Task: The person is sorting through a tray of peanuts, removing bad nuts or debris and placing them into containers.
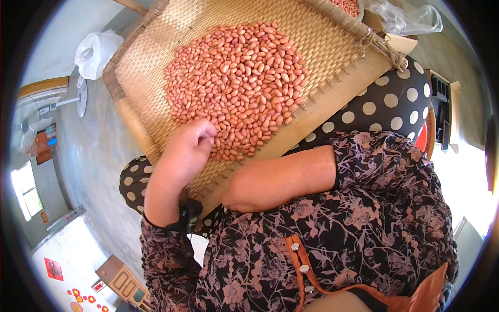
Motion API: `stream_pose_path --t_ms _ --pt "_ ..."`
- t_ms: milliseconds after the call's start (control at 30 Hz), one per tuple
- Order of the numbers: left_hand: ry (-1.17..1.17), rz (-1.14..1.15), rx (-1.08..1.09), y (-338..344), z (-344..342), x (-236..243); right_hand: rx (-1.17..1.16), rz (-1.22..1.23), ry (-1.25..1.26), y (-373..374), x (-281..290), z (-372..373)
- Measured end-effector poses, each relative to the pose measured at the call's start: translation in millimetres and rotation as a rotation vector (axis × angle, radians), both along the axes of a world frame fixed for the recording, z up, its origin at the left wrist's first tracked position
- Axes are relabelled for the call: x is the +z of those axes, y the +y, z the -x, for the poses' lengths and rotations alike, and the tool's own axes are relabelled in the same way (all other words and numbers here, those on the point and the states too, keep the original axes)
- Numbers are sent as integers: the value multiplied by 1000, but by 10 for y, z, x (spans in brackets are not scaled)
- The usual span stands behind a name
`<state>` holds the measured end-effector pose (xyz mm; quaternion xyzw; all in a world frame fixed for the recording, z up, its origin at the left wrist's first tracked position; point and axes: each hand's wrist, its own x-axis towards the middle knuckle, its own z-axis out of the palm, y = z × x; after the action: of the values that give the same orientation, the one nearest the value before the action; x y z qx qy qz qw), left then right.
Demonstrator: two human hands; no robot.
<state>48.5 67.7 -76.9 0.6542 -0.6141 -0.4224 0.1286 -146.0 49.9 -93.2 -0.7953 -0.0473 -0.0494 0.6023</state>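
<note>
Left hand [189,145], fingertips together, meets red oval peanuts [244,83] at seven o'clock; right hand [238,192] closure unclear; much apparently remains.

Rough woven-cane tray [141,78], smooth matt peanuts [239,83], crinkled plastic bag [97,56]

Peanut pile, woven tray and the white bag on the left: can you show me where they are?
Peanut pile [239,86]: head view, middle of the heap.
Woven tray [143,86]: head view, bare weave left of the pile.
White bag [99,54]: head view, middle of its visible side.
</note>
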Motion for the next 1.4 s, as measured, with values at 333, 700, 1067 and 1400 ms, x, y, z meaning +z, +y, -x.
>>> stream_pose_path --t_ms 333,700,1067,1400 --pt "-33 -15 104 389 -31 -135 -326 -172 -29 10 -222 -76" --pt "-47 12 113 487 -142 -213 -588 -1133 280 -539 -294 0" --pt "-73 52 153 531 -197 -130 -156 -361 221 -305 1 136" --pt "-139 -120 -215 497 -81 -63 125 -274 14 72 -465 -37"
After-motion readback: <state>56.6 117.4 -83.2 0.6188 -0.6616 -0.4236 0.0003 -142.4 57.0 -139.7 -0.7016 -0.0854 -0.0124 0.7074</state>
